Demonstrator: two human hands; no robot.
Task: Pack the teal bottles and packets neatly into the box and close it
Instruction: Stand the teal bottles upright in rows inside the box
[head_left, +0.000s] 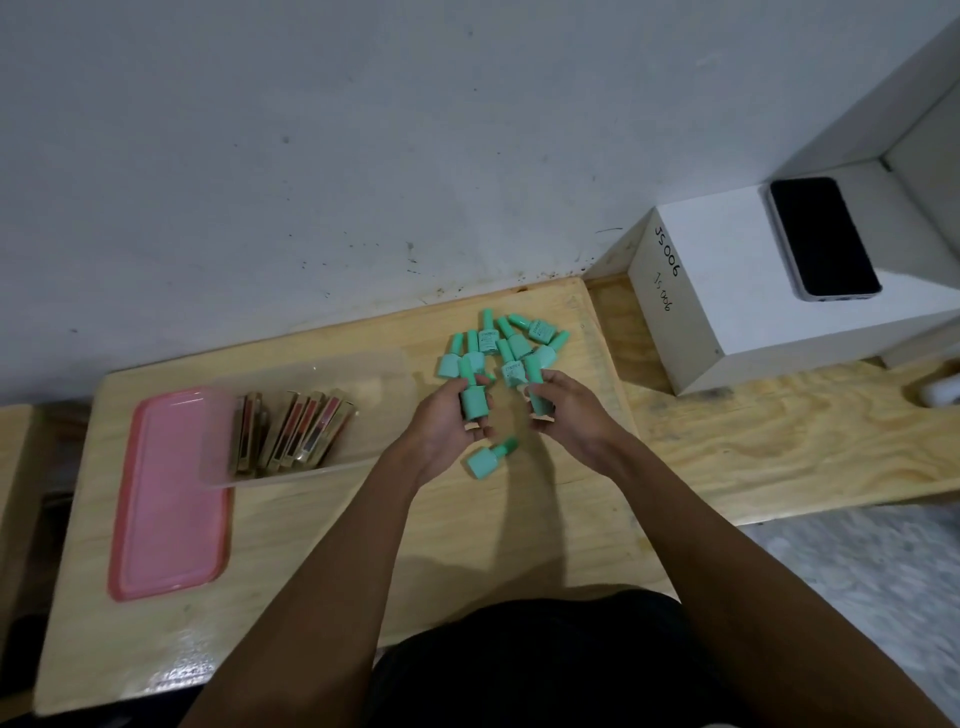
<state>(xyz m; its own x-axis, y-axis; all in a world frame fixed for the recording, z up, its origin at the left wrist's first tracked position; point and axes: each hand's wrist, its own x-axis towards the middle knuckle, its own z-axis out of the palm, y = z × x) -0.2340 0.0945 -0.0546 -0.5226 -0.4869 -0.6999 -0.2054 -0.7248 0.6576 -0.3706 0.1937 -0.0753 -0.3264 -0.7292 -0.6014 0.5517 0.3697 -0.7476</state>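
Several teal bottles (506, 340) lie in a loose heap at the far side of the wooden table (322, 525). My left hand (447, 421) is closed around one teal bottle (474, 400), held upright. My right hand (563, 408) grips another teal bottle (537, 387), also upright. One more teal bottle (491, 457) lies on its side on the table just below and between my hands. A clear plastic box (311, 374) stands to the left of my hands, with several pink and gold packets (293, 434) standing inside it.
A pink lid (166, 493) lies flat left of the clear box. A white cardboard box (737, 291) marked "JS006" stands at the right rear with a black phone (823, 236) on top. A white wall runs behind the table.
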